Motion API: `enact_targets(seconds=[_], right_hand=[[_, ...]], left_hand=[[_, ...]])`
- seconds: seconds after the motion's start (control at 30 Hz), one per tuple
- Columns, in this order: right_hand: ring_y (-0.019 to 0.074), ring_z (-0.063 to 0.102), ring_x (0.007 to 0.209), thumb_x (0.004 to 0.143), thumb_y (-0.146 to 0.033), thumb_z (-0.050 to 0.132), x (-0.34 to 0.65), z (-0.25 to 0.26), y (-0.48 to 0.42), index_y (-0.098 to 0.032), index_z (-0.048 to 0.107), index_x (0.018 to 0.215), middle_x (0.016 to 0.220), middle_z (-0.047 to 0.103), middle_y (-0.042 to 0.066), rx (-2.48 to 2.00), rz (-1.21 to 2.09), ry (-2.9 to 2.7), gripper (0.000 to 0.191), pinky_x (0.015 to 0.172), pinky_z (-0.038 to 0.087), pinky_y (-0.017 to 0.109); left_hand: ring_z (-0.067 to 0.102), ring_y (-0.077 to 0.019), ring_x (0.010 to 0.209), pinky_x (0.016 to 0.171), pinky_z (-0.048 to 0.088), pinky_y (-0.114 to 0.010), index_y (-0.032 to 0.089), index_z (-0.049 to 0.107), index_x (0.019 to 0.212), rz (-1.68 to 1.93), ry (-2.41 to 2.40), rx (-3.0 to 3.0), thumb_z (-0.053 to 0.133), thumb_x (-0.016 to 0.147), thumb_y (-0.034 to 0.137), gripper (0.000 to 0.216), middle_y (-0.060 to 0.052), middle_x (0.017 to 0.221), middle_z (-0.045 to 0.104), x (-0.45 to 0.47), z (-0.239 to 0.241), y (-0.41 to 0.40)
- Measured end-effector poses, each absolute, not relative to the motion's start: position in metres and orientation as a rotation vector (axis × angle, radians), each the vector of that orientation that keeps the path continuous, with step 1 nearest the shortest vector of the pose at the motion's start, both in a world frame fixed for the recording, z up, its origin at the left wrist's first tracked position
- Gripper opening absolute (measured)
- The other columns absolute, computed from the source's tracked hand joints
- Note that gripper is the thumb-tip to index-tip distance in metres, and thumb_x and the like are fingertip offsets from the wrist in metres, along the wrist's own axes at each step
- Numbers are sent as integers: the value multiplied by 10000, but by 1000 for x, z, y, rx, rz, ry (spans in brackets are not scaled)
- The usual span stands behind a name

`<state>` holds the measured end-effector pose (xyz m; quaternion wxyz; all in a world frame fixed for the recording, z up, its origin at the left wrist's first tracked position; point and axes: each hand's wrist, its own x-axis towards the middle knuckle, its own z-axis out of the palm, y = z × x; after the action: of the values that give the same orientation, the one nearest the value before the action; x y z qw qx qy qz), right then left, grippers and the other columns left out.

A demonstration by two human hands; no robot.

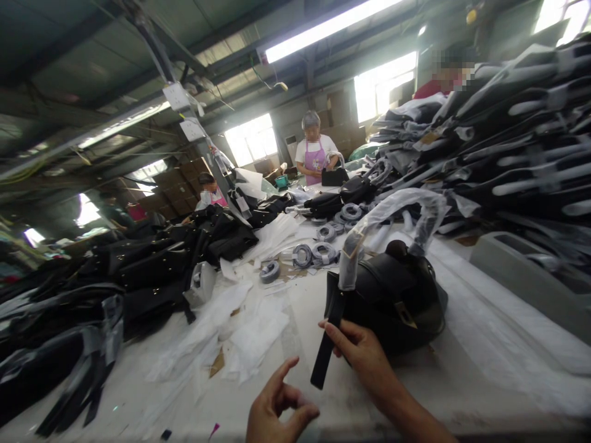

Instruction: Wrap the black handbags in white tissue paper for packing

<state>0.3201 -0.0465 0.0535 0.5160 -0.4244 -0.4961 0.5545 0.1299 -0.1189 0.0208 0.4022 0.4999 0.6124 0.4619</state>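
Observation:
A black handbag lies on the white work table, its raised handle wrapped in clear plastic. My right hand pinches a black strap that hangs at the bag's left end, thumb on top and fingers behind. The strap's free end points down and left past my fingers. Just left of that end is my left hand, palm turned inward, fingers curved and apart from the thumb, with nothing in it.
Coiled grey straps and white paper sheets lie beyond the bag. Black bags pile up at left; a tall stack of black pieces stands at right, near a grey machine. A person in a purple apron works across the table.

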Motion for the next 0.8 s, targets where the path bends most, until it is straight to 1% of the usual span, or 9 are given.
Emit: enact_targets(seconds=[0.1,0.17,0.3,0.4,0.53,0.63,0.7,0.8], right_hand=[[131,454,598,783,-556,683,320,53,-47,-151,779,867,603,464,-28,-1001,1354,-1175,424,576,348,249],[132,464,606,789,-545,684,320,50,-47,-153,785,907,623,490,-21,-980,1373,-1163,422,585,357,249],[132,464,601,787,-547,687,320,46,-47,-153,792,923,617,493,-19,-954,1388,-1161,430,581,359,251],[130,462,599,782,-561,685,320,46,-47,-152,792,912,629,500,-15,-939,1389,-1165,442,576,361,250],[132,454,603,790,-577,671,320,45,-45,-149,782,874,631,494,-16,-922,1386,-1195,450,577,354,253],[128,429,584,798,-592,654,320,44,-44,-143,757,781,587,450,-30,-943,1362,-1240,461,560,326,253],[121,408,567,793,-607,648,320,44,-44,-143,725,713,566,422,-39,-962,1349,-1254,477,544,309,250],[118,397,555,790,-615,643,322,46,-44,-145,693,688,555,406,-47,-998,1332,-1255,484,536,301,249]], left_hand=[[606,-119,609,737,504,-238,177,582,1295,1202,1506,1287,873,562,360,810,75,612,590,127,13,-121],[605,-116,617,737,500,-237,183,563,1320,1199,1478,1265,874,565,369,837,75,621,588,127,11,-120],[615,-133,622,717,499,-257,136,486,1384,1174,1423,1230,871,576,412,937,57,621,630,132,14,-117],[617,-138,610,696,498,-267,116,459,1399,1169,1392,1219,868,580,455,976,45,623,655,134,15,-114],[629,-134,619,649,473,-237,88,443,1403,1131,1399,1191,850,594,513,1000,10,662,702,133,16,-110],[690,-176,742,729,497,-248,95,484,1377,1102,1434,1164,828,616,546,949,-53,772,767,135,22,-103],[711,-207,819,797,514,-271,114,524,1347,1101,1425,1145,829,606,558,916,-71,827,784,140,28,-98],[716,-214,812,777,527,-269,122,546,1327,1093,1380,1129,844,582,550,909,-68,824,786,146,37,-93]])
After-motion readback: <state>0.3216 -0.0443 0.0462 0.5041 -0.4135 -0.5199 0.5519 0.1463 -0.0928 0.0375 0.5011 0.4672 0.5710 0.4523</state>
